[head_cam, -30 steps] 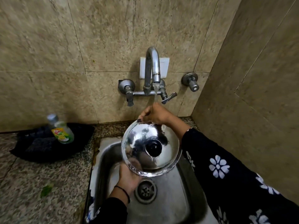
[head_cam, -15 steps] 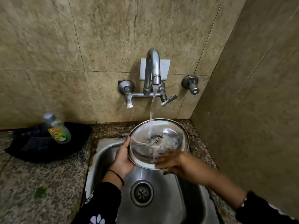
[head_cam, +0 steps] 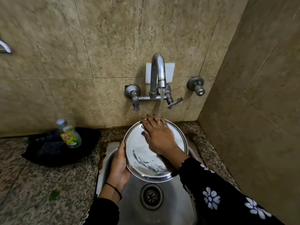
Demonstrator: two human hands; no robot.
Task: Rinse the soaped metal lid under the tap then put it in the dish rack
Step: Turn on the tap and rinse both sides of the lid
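A round shiny metal lid [head_cam: 146, 163] is held over the steel sink [head_cam: 164, 213], its hollow underside facing up. My left hand [head_cam: 119, 168] grips its left rim from below. My right hand [head_cam: 159, 137] lies flat on the lid's inner surface, fingers spread toward the far rim. Water runs from the wall tap [head_cam: 158, 73] onto my right fingers and the lid's far edge. No dish rack is in view.
A dish soap bottle [head_cam: 69, 135] stands in a black tray [head_cam: 61, 148] with a dark scrub pad on the granite counter [head_cam: 40, 184] at left. The sink drain [head_cam: 151, 196] lies below the lid. Tiled walls close in behind and on the right.
The lid was flipped from knob side up to underside up. My right hand moved from the near rim across onto the lid's inside, under the stream.
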